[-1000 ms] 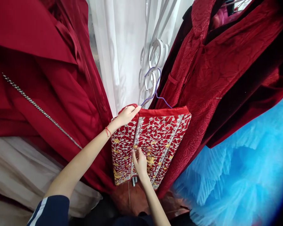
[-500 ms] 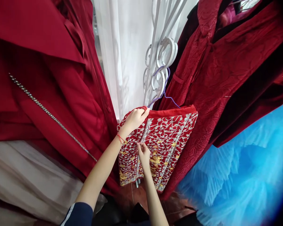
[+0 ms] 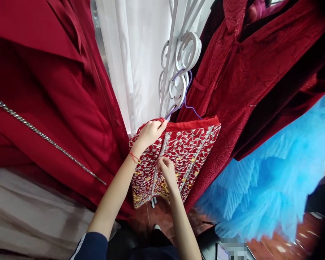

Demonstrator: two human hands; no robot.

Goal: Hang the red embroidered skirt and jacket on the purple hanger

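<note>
A red skirt (image 3: 188,142) with silver and gold embroidery and a plain red waistband hangs from a purple wire hanger (image 3: 189,105). My left hand (image 3: 151,134), with a red string bracelet at its wrist, is closed over the waistband near the skirt's left part. Lower down, my right hand (image 3: 167,169) pinches the skirt's front along a silver-trimmed vertical edge. Its fingertips are pressed together on the cloth. The purple hanger hooks onto a white scrolled metal stand (image 3: 188,52).
Dark red dresses (image 3: 56,76) hang on the left, one with a glittering chain trim (image 3: 47,140). On the right are a patterned red gown (image 3: 227,94) and a fluffy blue dress (image 3: 273,169). A white curtain (image 3: 147,54) is behind. Tiled floor (image 3: 141,218) shows below.
My right hand has closed on the silver-trimmed edge, and the skirt's lower front now bends around it. My left hand keeps its hold on the waistband. The view has shifted slightly.
</note>
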